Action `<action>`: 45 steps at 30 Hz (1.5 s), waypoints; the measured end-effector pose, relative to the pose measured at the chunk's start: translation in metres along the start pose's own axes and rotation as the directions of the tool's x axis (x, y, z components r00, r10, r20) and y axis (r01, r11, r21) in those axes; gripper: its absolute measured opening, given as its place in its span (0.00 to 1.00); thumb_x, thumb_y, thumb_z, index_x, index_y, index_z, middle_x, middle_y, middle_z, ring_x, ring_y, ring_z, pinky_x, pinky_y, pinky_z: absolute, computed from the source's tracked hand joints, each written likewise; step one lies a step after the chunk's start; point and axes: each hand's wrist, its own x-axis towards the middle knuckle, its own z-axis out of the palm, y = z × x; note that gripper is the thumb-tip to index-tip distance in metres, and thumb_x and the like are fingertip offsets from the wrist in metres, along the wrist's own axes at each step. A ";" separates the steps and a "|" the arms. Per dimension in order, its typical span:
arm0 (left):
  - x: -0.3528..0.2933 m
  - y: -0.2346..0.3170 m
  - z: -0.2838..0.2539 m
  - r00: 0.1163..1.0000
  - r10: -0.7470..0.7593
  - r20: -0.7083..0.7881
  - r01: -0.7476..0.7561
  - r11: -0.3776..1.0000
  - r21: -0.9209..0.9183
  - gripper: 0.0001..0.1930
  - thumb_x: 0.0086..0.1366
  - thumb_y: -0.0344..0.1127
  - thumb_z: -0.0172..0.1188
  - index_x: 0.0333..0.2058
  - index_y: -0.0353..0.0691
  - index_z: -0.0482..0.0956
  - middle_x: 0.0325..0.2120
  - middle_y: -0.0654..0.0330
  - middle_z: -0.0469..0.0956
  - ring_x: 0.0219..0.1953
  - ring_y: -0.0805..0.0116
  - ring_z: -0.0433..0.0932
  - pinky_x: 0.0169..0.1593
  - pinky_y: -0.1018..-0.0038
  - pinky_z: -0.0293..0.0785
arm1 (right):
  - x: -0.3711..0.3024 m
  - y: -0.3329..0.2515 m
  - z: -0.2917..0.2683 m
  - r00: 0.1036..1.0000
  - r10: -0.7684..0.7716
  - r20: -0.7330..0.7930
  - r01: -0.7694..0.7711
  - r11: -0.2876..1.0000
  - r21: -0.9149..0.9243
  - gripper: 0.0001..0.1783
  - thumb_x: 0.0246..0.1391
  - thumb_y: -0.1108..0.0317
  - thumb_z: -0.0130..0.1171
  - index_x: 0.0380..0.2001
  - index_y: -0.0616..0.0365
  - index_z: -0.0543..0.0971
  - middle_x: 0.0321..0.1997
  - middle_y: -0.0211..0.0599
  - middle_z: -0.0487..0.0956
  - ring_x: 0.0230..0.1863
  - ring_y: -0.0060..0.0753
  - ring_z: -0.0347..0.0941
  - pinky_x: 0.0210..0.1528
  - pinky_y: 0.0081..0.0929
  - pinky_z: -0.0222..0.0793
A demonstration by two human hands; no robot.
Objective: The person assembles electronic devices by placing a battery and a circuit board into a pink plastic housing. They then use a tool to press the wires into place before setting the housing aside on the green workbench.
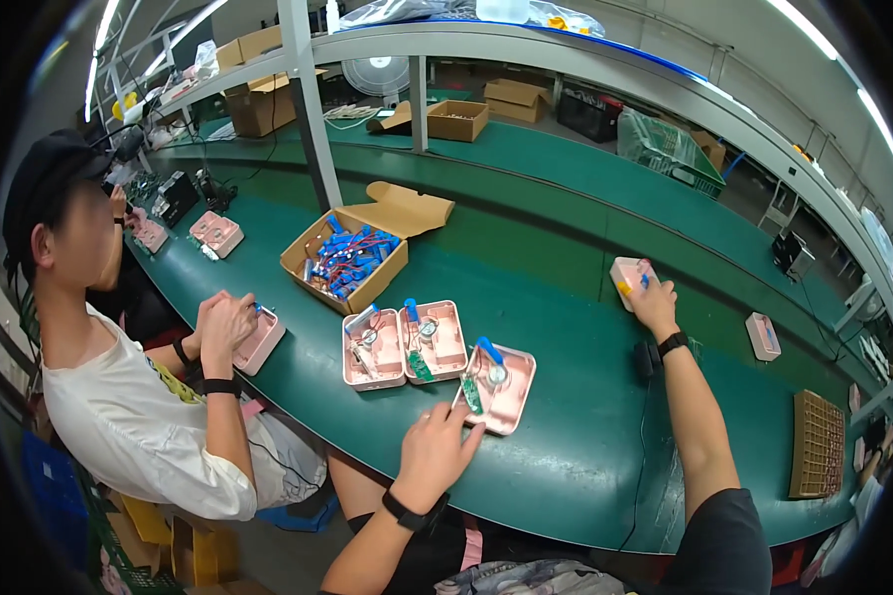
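Note:
My left hand (pixel 437 448) holds the near-left corner of a pink plastic housing (pixel 515 409), thumb and fingers on its edges. Inside that housing are a blue cylindrical battery cell (pixel 489 349), a green circuit board (pixel 471 394) and a round metal part. Further right, with the arm stretched out, my right hand (pixel 653 300) has its fingers closed over another pink housing (pixel 623 272) near the far side of the bench; something blue shows by the fingers. Left of my left hand, two pink housings (pixel 372 372) (pixel 450 342) stand side by side with similar parts inside.
An open cardboard box (pixel 303 273) of blue battery cells with wires stands behind the housings. At the left a co-worker (pixel 159 416) handles a pink housing (pixel 260 342). Rightward on the green bench lie another pink housing (pixel 763 337) and a brown gridded tray (pixel 817 446). A metal post (pixel 308 109) rises behind.

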 end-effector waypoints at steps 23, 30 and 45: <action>-0.036 -0.026 0.001 0.965 -0.257 -0.048 0.206 0.860 -0.467 0.09 0.69 0.35 0.67 0.38 0.34 0.87 0.51 0.52 0.82 0.55 0.49 0.75 0.61 0.60 0.71 | -0.169 -0.162 -0.060 0.480 -0.610 0.630 -0.085 0.682 0.726 0.18 0.66 0.73 0.60 0.58 0.55 0.82 0.52 0.42 0.79 0.54 0.45 0.78 0.56 0.34 0.76; -0.027 -0.024 0.006 0.961 -0.278 0.010 0.239 0.804 -0.544 0.12 0.70 0.36 0.66 0.35 0.31 0.87 0.50 0.49 0.84 0.54 0.45 0.78 0.59 0.57 0.73 | -0.176 -0.180 -0.070 0.304 -0.952 -0.039 0.752 0.215 0.623 0.18 0.59 0.70 0.68 0.53 0.54 0.84 0.54 0.39 0.81 0.53 0.44 0.80 0.57 0.36 0.78; -0.049 -0.012 -0.023 0.948 -0.313 0.054 0.317 0.928 -0.195 0.31 0.57 0.40 0.70 0.60 0.38 0.79 0.48 0.53 0.77 0.53 0.49 0.76 0.58 0.58 0.68 | -0.174 -0.188 -0.063 0.150 -0.980 -0.128 0.892 0.078 0.445 0.14 0.54 0.72 0.66 0.45 0.61 0.84 0.54 0.43 0.83 0.49 0.45 0.84 0.49 0.37 0.83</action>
